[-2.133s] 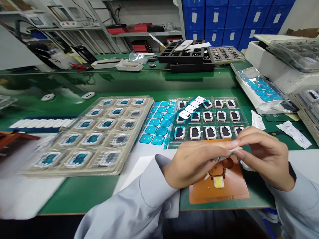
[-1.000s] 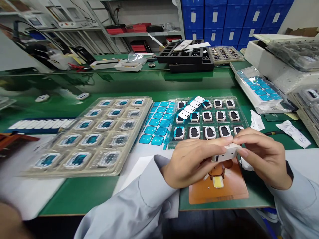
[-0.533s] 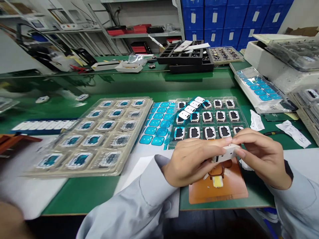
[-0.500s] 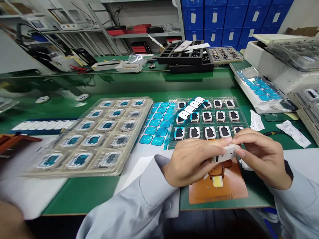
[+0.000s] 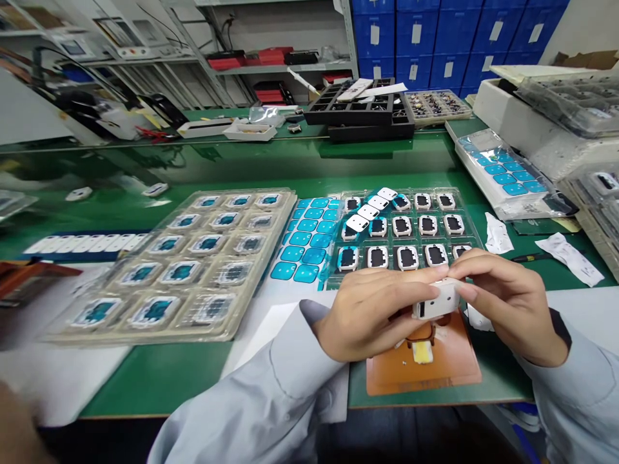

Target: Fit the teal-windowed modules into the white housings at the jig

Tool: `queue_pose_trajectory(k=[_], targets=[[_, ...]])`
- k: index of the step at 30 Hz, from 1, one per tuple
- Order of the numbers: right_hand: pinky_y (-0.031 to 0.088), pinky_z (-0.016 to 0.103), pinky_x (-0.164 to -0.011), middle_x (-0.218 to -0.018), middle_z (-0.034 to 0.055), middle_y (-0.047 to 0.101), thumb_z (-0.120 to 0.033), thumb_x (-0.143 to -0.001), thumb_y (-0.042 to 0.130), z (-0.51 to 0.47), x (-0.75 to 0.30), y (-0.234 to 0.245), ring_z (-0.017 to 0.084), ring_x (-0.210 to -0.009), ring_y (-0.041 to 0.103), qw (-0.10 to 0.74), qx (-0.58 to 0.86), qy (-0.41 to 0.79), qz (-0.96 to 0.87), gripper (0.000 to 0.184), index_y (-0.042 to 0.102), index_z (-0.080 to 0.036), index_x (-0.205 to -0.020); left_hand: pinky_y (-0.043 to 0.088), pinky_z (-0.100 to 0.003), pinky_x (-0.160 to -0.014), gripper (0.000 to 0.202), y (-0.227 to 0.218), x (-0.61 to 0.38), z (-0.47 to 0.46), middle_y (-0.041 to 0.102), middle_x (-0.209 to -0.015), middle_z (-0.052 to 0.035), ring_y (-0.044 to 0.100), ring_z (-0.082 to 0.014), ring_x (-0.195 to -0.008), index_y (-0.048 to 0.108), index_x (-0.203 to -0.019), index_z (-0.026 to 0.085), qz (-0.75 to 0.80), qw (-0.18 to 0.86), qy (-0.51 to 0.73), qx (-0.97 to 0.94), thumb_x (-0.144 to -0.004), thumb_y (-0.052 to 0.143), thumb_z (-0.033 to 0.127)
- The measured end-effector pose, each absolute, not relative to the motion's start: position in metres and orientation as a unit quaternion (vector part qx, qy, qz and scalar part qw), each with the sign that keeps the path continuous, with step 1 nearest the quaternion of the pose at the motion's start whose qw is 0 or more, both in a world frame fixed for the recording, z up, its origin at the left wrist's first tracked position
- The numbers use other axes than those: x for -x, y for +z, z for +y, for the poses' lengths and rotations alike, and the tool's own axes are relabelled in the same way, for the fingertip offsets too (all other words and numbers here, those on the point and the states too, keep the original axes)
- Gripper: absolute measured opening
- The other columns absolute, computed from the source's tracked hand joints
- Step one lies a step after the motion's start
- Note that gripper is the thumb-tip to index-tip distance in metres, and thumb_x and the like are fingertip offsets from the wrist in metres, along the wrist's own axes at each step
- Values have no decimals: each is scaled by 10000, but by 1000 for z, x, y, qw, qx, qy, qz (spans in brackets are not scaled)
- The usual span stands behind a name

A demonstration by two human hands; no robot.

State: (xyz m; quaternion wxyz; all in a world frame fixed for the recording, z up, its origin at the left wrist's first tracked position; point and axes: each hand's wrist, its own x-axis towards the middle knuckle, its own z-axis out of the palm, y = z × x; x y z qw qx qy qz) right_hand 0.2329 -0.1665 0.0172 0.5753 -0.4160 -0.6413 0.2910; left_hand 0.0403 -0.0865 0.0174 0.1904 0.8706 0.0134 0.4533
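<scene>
Between both my hands is a small white device casing (image 5: 438, 301) with rounded edges and a dark slot at its left end. My left hand (image 5: 365, 309) grips it from the left, fingers along its top and thumb under it. My right hand (image 5: 507, 299) pinches its right end between thumb and fingertips. Below the casing an orange mat (image 5: 435, 377) carries a brown fixture (image 5: 422, 333) and a yellow pad (image 5: 422, 352). Behind my hands lies a clear tray (image 5: 333, 281) of white-rimmed casings with dark centres, a strip of white stickers (image 5: 371, 211) across it.
Left of my hands stands a stacked blister tray (image 5: 232, 322) of casings. A sheet of blue stickers (image 5: 300, 254) lies beside it. Crumpled paper (image 5: 570, 259) rests at right. Black divided boxes (image 5: 358, 116) stand at the back. A blurred brown shape (image 5: 14, 422) enters at lower left.
The white casing has tilted slightly, so more of its flat face shows. My right thumb and fingers have shifted a little on its right end.
</scene>
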Motion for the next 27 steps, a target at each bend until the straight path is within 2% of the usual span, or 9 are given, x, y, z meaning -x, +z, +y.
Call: queue_pose_trajectory(k=[3, 7, 13, 19, 24, 27], targets=[[499, 260, -663, -837, 15, 641, -212, -894, 635, -166, -235, 16, 154, -751, 592, 558, 412, 360, -624, 166, 703, -289, -1025, 581, -208, -657, 206, 16, -40, -86, 704, -1156, -196, 745, -175, -900, 601, -1031, 157, 22, 196, 464, -864, -842, 679, 180], [507, 242, -675, -828, 13, 618, -239, -879, 662, -164, -237, 17, 151, -765, 596, 536, 401, 437, -601, 179, 663, -279, -1053, 591, -210, -721, 203, 17, -40, -85, 698, -1153, -228, 729, -197, -970, 625, -1004, 129, 14, 205, 466, -861, -819, 703, 160], [503, 227, -687, -854, 15, 606, -197, -811, 713, -164, -234, 24, 146, -782, 592, 519, 413, 460, -590, 226, 608, -242, -1005, 587, -214, -720, 141, 17, -40, -85, 699, -1145, -234, 724, -198, -974, 650, -969, 109, 12, 208, 464, -861, -831, 677, 121], [496, 206, -675, -871, 7, 592, -124, -773, 718, -165, -234, 23, 129, -774, 577, 518, 409, 463, -591, 296, 589, -247, -1010, 590, -227, -803, 161, 18, -39, -86, 678, -1178, -251, 702, -199, -1039, 668, -950, 91, 9, 242, 454, -858, -797, 706, 62], [515, 201, -686, -879, 9, 609, -165, -796, 734, -165, -233, 22, 126, -783, 590, 531, 395, 469, -584, 275, 615, -256, -1027, 590, -237, -804, 157, 18, -37, -86, 660, -1214, -243, 695, -200, -1049, 674, -952, 97, -2, 256, 450, -856, -805, 692, 44], [537, 178, -691, -876, 5, 647, -218, -857, 700, -166, -232, 20, 111, -782, 624, 556, 378, 494, -551, 175, 659, -275, -1017, 580, -225, -710, 130, 17, -36, -84, 654, -1231, -235, 713, -186, -960, 691, -945, 111, -10, 228, 444, -866, -840, 646, 49]])
